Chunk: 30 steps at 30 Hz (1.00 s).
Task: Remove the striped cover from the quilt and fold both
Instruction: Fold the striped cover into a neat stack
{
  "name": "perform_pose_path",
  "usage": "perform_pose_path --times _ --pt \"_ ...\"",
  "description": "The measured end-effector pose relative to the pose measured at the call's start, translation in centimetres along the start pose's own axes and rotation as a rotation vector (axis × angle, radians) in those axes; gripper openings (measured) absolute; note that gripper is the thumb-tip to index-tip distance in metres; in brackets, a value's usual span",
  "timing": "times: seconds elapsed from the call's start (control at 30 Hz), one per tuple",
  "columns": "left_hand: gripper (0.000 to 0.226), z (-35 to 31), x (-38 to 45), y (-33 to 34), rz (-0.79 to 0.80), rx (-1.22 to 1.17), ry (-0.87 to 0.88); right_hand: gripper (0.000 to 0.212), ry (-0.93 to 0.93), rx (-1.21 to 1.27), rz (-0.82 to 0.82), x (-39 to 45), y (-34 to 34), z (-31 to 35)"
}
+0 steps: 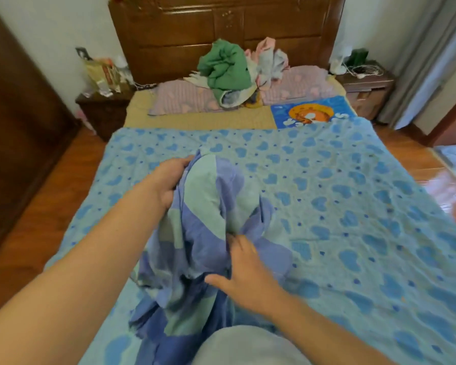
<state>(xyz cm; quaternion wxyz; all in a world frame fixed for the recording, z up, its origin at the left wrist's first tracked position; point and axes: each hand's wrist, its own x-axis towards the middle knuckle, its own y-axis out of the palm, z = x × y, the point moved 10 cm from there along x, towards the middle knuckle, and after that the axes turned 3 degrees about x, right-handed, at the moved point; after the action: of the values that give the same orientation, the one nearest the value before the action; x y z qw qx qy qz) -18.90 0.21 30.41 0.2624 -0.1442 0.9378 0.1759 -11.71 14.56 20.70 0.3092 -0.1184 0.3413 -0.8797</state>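
Note:
The striped cover [208,206], in broad blue and pale green bands, is bunched in a tall heap in front of me. It rests on the quilt [353,196], a light blue spread with darker blue hearts lying flat across the bed. My left hand [169,180] grips the upper left side of the bunched cover, fingers curled into the cloth. My right hand [244,272] is lower, its fingers dug into a fold of the cover and blurred by motion.
A pile of green and pale clothes [227,67] and pink pillows [179,98] lie against the wooden headboard [221,19]. Nightstands stand at left [103,111] and right [366,88]. Wooden floor runs along both sides of the bed.

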Motion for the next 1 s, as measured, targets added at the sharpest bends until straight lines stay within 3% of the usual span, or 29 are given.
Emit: perform_pose_path --times 0.07,0.13,0.2,0.27,0.3,0.43,0.5,0.53,0.57,0.63,0.7,0.8,0.9,0.93,0.97,1.0 --pt "0.045 -0.7 0.1 -0.3 -0.008 -0.03 0.016 0.042 0.043 -0.125 0.009 2.5 0.3 -0.7" --pt "0.045 -2.9 0.7 -1.7 -0.064 -0.095 0.098 0.011 0.03 -0.065 0.019 4.3 -1.1 0.3" --pt "0.056 -5.7 1.2 -3.5 -0.094 -0.04 0.231 0.023 0.052 0.152 0.012 4.6 -4.4 1.6" --pt "0.068 -7.6 1.1 -5.3 -0.17 0.292 0.394 0.038 0.094 0.483 -0.119 4.7 -10.0 3.3" --pt "0.069 -7.4 0.4 -5.5 -0.216 0.498 0.501 0.036 0.087 0.676 -0.19 4.9 -12.9 4.2" --pt "0.059 2.0 -5.1 -1.2 -0.12 0.774 0.89 0.022 0.033 1.044 -0.408 6.5 -22.1 8.6" --pt "0.084 6.8 -4.7 0.2 -0.122 1.0 0.855 0.022 0.056 1.217 -0.463 6.9 -23.2 9.9" --pt "0.085 7.6 -3.8 0.0 -0.174 1.053 0.82 0.024 0.049 1.293 -0.474 7.0 -23.4 10.6" --pt "0.07 7.3 -3.0 -1.0 -0.244 1.002 0.812 0.027 0.03 1.343 -0.477 7.2 -23.6 11.3" --pt "0.013 4.2 -2.6 -4.5 -0.379 0.749 0.808 0.029 -0.011 1.319 -0.509 7.1 -25.0 12.4" --pt "0.02 -0.2 -2.7 -9.1 -0.498 0.624 0.791 0.028 0.004 1.148 -0.611 6.6 -27.1 12.3" --pt "0.018 -9.7 -4.7 -15.0 -0.741 0.747 0.901 0.018 0.044 0.894 -0.676 6.1 -29.3 11.5" --pt "0.031 -16.2 -5.2 -19.5 -1.095 0.815 0.818 0.012 0.057 0.882 -0.639 6.5 -28.8 10.7" --pt "0.031 -17.1 -4.4 -19.5 -1.102 0.831 0.761 0.012 0.071 0.9 -0.622 6.8 -28.2 10.4" --pt "0.029 -17.1 -2.5 -18.3 -0.968 0.805 0.736 0.012 0.098 0.92 -0.612 6.9 -27.6 9.9" --pt "0.029 -16.2 -0.5 -16.0 -0.729 0.705 0.728 0.013 0.127 0.948 -0.609 7.1 -27.1 9.3"
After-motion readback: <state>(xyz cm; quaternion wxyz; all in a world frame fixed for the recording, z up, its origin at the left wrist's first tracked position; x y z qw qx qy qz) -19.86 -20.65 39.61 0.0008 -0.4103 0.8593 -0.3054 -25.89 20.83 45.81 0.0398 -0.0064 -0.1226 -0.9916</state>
